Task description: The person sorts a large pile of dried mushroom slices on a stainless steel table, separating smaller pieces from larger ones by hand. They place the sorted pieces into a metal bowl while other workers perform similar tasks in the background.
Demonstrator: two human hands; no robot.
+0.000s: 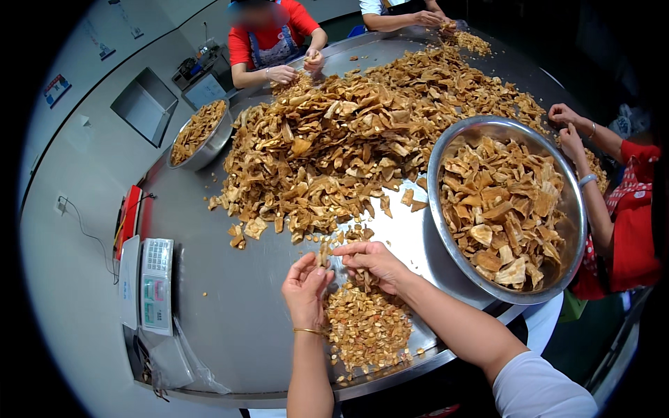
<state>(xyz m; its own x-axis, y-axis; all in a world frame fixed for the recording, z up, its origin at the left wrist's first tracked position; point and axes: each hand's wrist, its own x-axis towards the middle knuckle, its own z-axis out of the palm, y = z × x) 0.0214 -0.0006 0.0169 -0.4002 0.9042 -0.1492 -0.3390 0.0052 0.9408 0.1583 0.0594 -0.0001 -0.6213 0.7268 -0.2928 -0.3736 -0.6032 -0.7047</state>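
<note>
My left hand [305, 289] and my right hand [373, 261] meet over the steel table [237, 306], pinching a small brown dried piece [323, 252] between them. Just beneath lies a heap of small crumbly bits [366, 327]. Ahead spreads a big pile of tan dried slices [348, 132]. To my right stands a large steel bowl [446, 150] filled with more slices, close to my right forearm.
A second steel bowl [221, 136] of slices sits at the far left. A digital scale [157, 285] and a red object [129, 216] lie at the left edge. Three other people work: red-shirted ones [272, 35] far and right [631, 216], another [397, 10] at the far end.
</note>
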